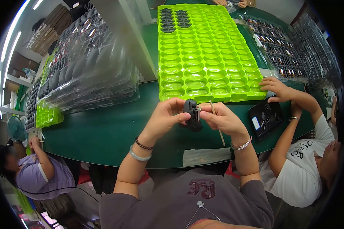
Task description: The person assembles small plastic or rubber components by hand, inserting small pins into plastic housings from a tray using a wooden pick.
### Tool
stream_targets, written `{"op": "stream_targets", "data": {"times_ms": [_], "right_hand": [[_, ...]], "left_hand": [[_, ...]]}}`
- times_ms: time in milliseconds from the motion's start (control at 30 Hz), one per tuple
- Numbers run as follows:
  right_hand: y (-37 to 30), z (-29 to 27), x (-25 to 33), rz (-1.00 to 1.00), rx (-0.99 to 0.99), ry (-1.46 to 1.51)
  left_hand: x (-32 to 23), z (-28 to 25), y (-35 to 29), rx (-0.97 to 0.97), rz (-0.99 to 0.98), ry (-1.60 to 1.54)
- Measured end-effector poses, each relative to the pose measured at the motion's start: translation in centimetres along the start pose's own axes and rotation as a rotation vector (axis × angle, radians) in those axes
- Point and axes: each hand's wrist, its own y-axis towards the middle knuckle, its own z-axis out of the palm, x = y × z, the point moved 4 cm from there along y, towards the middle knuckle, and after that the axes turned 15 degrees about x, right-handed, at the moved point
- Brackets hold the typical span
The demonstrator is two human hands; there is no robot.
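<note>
My left hand [169, 116] grips a black rounded plastic casing [193, 118], perhaps a computer mouse, just beyond the green table's near edge. An opening with inner parts shows on the casing's right side. My right hand [222, 119] is closed, its thumb and finger pinched at that opening on a small part too small to name. A thin wooden stick [220, 134] with a pale tip is also tucked through the right hand's fingers, slanting down toward the table. Directly beyond both hands lies a bright green tray [214, 97] of oval hollows, with several dark pieces [167, 21] in its far left corner.
Stacked clear trays of dark parts [99, 76] stand at the left beside a grey post [135, 34]. More parts trays [273, 45] lie far right. A black box [264, 120] sits near a co-worker's hand [275, 88]. A white cloth [206, 157] rests at the table edge.
</note>
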Motion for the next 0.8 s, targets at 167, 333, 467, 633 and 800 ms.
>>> {"op": "stream_targets", "data": {"times_ms": [167, 333, 467, 633, 800], "right_hand": [[0.1, -0.8, -0.7, -0.091, 0.04, -0.025], [-0.1, -0.5, -0.3, -0.014, 0.017, -0.004], [0.3, -0.2, -0.2, 0.024, 0.006, 0.046], [0.5, 1.7, 1.4, -0.149, 0.085, 0.075], [0.7, 1.6, 1.1, -0.199, -0.016, -0.06]], "left_hand": [[0.0, 0.3, 0.1, 0.016, 0.004, -0.014], [0.8, 0.1, -0.2, 0.052, -0.028, -0.088], [0.4, 0.3, -0.4, 0.091, -0.006, -0.096], [0.5, 0.4, -0.5, 0.204, -0.073, -0.146], [1.1, -0.6, -0.3, -0.025, 0.001, -0.141]]}}
